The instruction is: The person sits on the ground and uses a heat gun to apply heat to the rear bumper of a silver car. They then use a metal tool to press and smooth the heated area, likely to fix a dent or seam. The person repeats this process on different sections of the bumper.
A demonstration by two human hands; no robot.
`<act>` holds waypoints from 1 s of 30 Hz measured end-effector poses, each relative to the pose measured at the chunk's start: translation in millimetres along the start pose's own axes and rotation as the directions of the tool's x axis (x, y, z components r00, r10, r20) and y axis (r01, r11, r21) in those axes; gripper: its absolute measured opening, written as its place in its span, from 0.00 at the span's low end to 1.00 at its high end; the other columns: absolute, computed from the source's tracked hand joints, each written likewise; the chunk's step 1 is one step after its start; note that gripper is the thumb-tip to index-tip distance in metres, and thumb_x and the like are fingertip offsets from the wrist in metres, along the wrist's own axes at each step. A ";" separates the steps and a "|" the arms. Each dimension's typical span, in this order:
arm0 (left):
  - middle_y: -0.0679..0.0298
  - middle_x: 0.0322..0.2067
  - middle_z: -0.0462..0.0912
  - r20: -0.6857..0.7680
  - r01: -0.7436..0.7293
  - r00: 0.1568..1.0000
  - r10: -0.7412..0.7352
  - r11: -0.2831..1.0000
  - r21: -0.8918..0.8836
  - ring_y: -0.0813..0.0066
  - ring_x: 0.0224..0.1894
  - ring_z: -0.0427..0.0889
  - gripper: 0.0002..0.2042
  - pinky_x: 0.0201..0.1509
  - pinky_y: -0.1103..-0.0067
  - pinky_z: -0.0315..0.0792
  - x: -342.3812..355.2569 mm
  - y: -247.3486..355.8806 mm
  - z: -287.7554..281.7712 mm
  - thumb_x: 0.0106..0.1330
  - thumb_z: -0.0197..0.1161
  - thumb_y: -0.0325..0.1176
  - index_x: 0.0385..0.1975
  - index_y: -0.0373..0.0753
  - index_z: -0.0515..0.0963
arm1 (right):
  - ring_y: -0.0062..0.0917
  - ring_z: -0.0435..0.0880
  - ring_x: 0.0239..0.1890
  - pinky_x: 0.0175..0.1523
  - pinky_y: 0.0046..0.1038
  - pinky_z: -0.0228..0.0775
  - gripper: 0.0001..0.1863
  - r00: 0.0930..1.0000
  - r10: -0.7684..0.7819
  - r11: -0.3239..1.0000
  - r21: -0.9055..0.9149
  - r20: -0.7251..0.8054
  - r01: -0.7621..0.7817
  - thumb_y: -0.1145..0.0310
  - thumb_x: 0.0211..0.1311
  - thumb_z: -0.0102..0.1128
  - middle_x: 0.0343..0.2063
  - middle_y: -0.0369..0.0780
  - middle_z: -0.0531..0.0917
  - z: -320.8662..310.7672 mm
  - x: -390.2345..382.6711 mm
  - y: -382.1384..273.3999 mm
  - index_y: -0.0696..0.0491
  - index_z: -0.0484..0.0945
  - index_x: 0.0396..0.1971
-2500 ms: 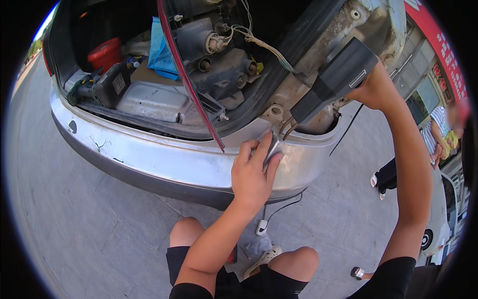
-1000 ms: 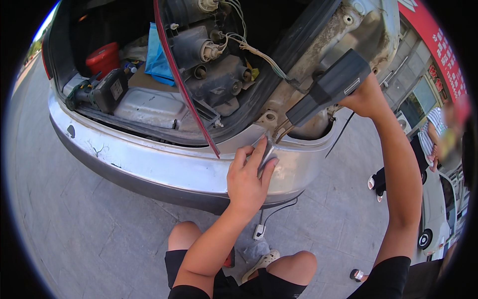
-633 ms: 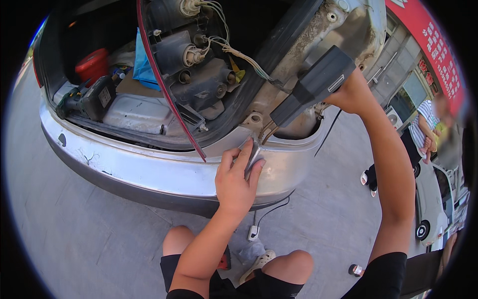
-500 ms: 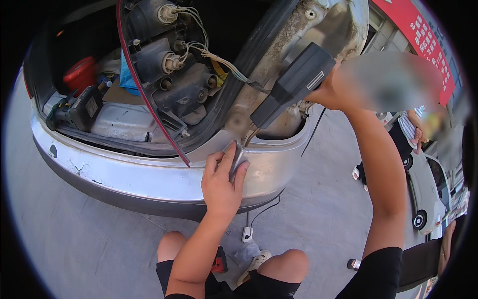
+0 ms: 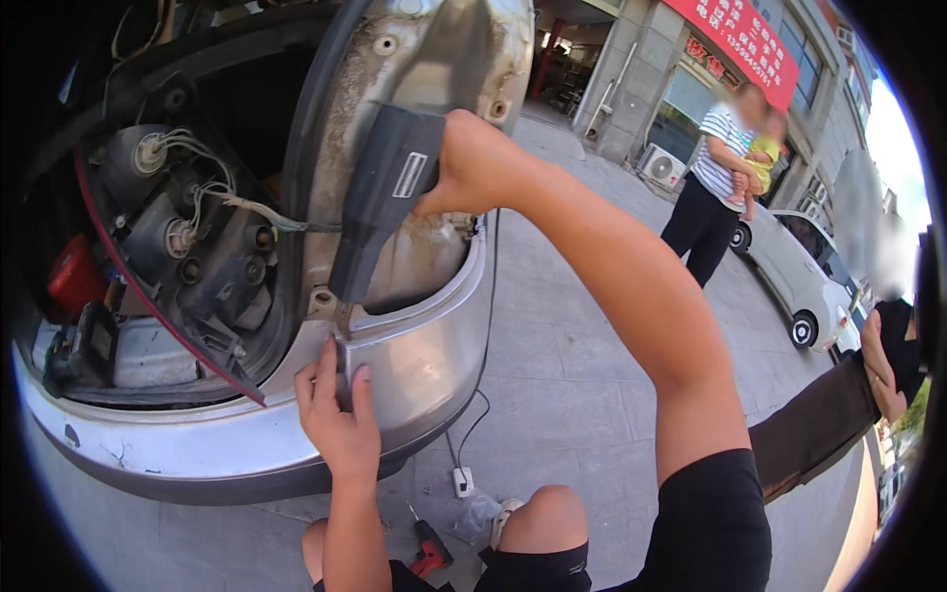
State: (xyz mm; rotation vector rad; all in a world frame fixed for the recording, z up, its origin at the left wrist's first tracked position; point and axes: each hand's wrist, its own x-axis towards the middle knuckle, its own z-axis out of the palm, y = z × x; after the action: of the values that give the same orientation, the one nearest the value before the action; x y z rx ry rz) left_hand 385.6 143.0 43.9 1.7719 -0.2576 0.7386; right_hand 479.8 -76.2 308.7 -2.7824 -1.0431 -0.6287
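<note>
My right hand [image 5: 462,163] is closed around a black corded power tool [image 5: 383,192]. The tool has a blocky body and tapering nose, pointing down at the rear corner of a silver car. Its thin tip meets or nearly meets the top edge of the silver bumper [image 5: 424,355], close to my left fingertips. Fingers and thumb of my left hand [image 5: 340,424] press a small flat grey piece [image 5: 344,389] against the bumper corner; most of it is hidden by the hand. A loose tail light [image 5: 187,212] with wires hangs beside the open boot.
A black cord [image 5: 487,326] drops to a white socket block [image 5: 462,481] on the paving. A red-and-black cordless drill [image 5: 431,553] and a clear plastic bag [image 5: 477,518] lie by my legs. A person [image 5: 725,163] holds a child; another person [image 5: 838,414] stands at right. A white car [image 5: 794,266] is parked behind.
My view has swung right, so the car sits further left and more of the street shows. Both hands keep their places at the bumper corner, tool and grey piece still held.
</note>
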 end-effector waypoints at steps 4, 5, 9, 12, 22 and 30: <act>0.62 0.44 0.78 -0.003 -0.038 0.999 0.038 0.999 0.016 0.73 0.38 0.75 0.25 0.37 0.79 0.71 -0.9 1.0 -3.4 0.67 0.73 0.29 0.64 0.37 0.80 | 0.49 0.78 0.27 0.38 0.39 0.78 0.19 0.996 0.027 0.998 0.052 -0.088 -0.022 0.67 0.41 0.78 0.26 0.50 0.85 0.8 -3.4 -4.3 0.57 0.85 0.36; 0.62 0.44 0.78 -0.017 -0.053 0.998 0.053 0.999 -0.001 0.72 0.38 0.74 0.25 0.37 0.78 0.70 -0.2 -0.2 -4.4 0.67 0.73 0.30 0.64 0.37 0.81 | 0.48 0.78 0.27 0.38 0.38 0.78 0.19 0.995 0.050 0.997 0.063 -0.082 -0.045 0.67 0.42 0.77 0.26 0.50 0.85 3.1 0.8 -6.0 0.57 0.85 0.36; 0.61 0.43 0.77 -0.035 -0.050 0.998 0.050 0.999 0.000 0.71 0.37 0.74 0.25 0.38 0.78 0.70 1.5 -4.0 -9.0 0.67 0.73 0.31 0.65 0.38 0.80 | 0.43 0.77 0.26 0.40 0.37 0.78 0.19 0.994 0.098 0.993 0.067 -0.045 -0.095 0.67 0.43 0.77 0.26 0.50 0.85 6.9 8.3 -6.6 0.58 0.84 0.37; 0.61 0.43 0.77 -0.026 -0.037 0.999 0.037 0.999 0.001 0.71 0.37 0.74 0.25 0.38 0.78 0.71 0.3 -0.9 -7.3 0.67 0.74 0.31 0.65 0.38 0.80 | 0.43 0.78 0.26 0.40 0.38 0.78 0.19 0.995 0.039 0.995 0.091 -0.087 -0.031 0.67 0.43 0.77 0.26 0.50 0.85 6.7 6.8 -6.0 0.59 0.84 0.36; 0.60 0.43 0.77 -0.008 -0.015 1.000 0.015 1.000 -0.006 0.66 0.38 0.76 0.26 0.42 0.75 0.73 -1.4 -0.2 -4.9 0.67 0.73 0.32 0.65 0.38 0.80 | 0.47 0.78 0.28 0.41 0.39 0.78 0.19 0.991 0.117 0.993 0.037 -0.057 -0.115 0.67 0.43 0.78 0.27 0.52 0.85 2.6 0.7 -11.7 0.59 0.84 0.36; 0.60 0.43 0.77 -0.024 -0.050 0.998 0.049 0.999 -0.020 0.69 0.38 0.75 0.25 0.39 0.77 0.71 -0.6 -0.9 -3.8 0.67 0.73 0.30 0.65 0.37 0.80 | 0.46 0.80 0.27 0.39 0.39 0.79 0.18 0.986 0.162 0.986 0.042 -0.044 -0.160 0.67 0.42 0.78 0.26 0.52 0.85 0.9 -5.3 -12.1 0.60 0.86 0.34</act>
State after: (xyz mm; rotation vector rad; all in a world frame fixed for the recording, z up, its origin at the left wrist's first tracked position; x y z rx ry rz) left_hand 384.3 146.8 43.4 1.7412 -0.2931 0.7895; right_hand 468.7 -70.0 305.1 -2.7683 -0.8028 -0.6433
